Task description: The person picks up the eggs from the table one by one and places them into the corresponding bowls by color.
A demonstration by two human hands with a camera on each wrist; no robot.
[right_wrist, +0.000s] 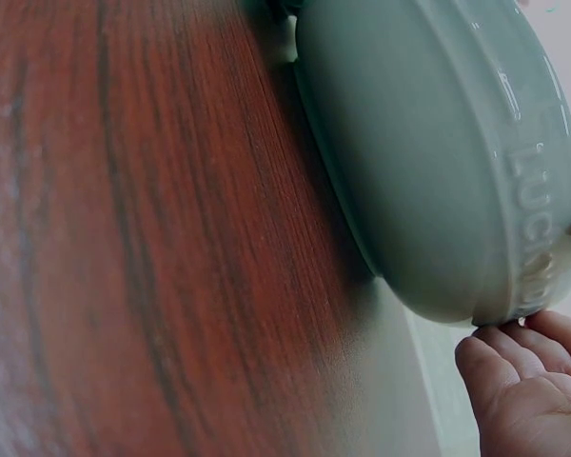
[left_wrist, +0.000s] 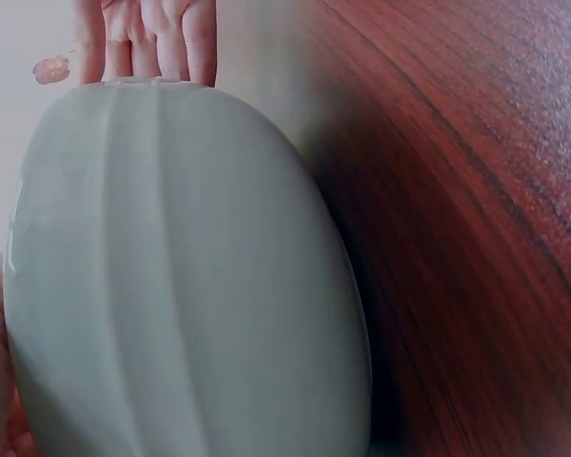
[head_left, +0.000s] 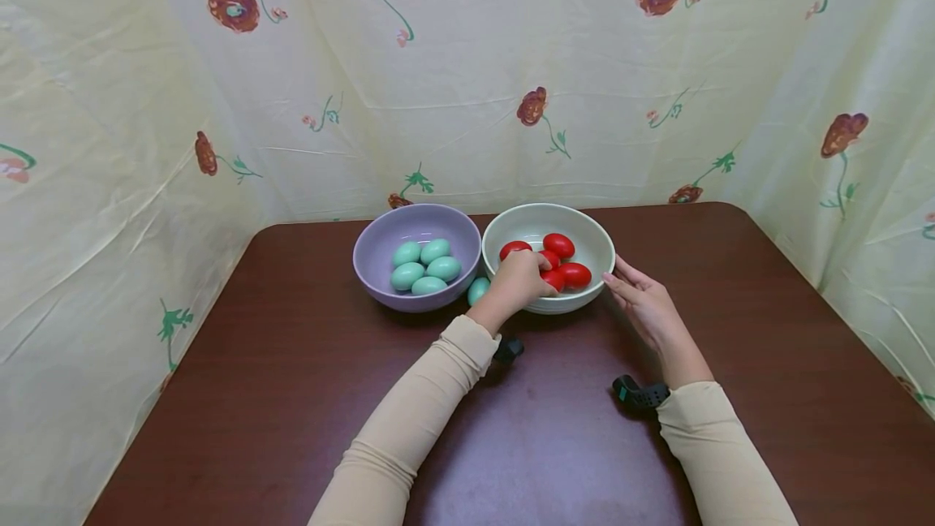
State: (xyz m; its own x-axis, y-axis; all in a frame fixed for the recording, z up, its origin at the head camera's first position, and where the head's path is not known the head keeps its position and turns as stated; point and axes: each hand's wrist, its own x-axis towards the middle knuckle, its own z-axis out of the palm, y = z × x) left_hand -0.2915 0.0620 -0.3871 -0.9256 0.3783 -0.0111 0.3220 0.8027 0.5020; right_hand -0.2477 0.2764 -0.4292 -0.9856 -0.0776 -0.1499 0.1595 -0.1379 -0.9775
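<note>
My left hand (head_left: 520, 278) reaches over the near rim into a pale green-white bowl (head_left: 504, 222). Its thumb and fingers close around a red egg (head_left: 552, 280) there. Several other red eggs (head_left: 558, 246) lie about it in the bowl. On the bowl's right side, my right hand (head_left: 646, 307) steadies the outer wall with fairly straight fingers. Up close in the right wrist view, the fingertips (right_wrist: 514, 345) rest against the wall below raised lettering. The bowl's wall (left_wrist: 200, 267) fills much of the left wrist view, hiding the left fingertips.
A purple bowl (head_left: 372, 266) holding several mint-green eggs (head_left: 428, 286) stands close on the left. Another mint egg (head_left: 478, 291) sits on the brown table (head_left: 292, 396) between the bowls. A flowered curtain (head_left: 453, 63) hangs behind the table.
</note>
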